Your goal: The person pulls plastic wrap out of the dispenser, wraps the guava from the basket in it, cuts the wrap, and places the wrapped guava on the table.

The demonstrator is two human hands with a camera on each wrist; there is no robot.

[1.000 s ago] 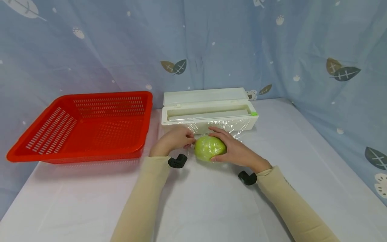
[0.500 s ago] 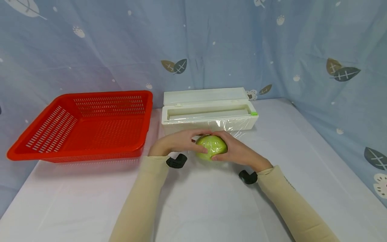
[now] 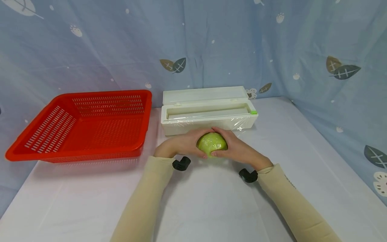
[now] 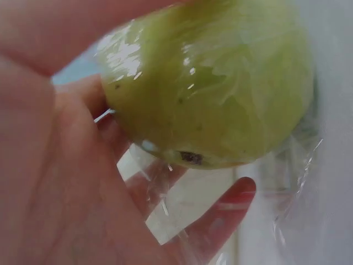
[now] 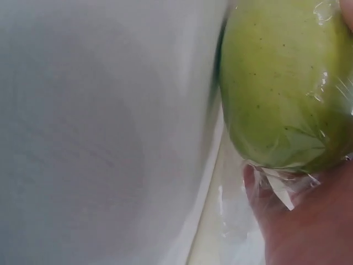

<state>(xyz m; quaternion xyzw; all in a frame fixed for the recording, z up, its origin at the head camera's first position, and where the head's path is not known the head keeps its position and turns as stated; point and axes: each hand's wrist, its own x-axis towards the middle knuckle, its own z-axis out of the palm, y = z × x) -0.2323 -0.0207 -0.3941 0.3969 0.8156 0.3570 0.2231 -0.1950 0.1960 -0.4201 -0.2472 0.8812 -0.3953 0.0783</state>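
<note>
A yellow-green, rounded fruit with small dark specks is covered in clear cling film. My left hand and right hand grip it from both sides, thumbs at the front and fingers round the back. In the head view their fingertips come together behind the fruit. Wrinkled film bunches below it and over the left fingers in the left wrist view. The right wrist view has film gathered against the right hand under the fruit. Just behind stands a white cling film dispenser, its lid raised.
To the left on the white-covered table stands a red perforated plastic basket. A green slider sits at the dispenser's right end. Behind everything hangs a blue patterned curtain.
My left hand has moved right from the film at the fruit's left edge and come round the fruit, its thumb lowering toward the right thumb. My right hand has kept its hold.
</note>
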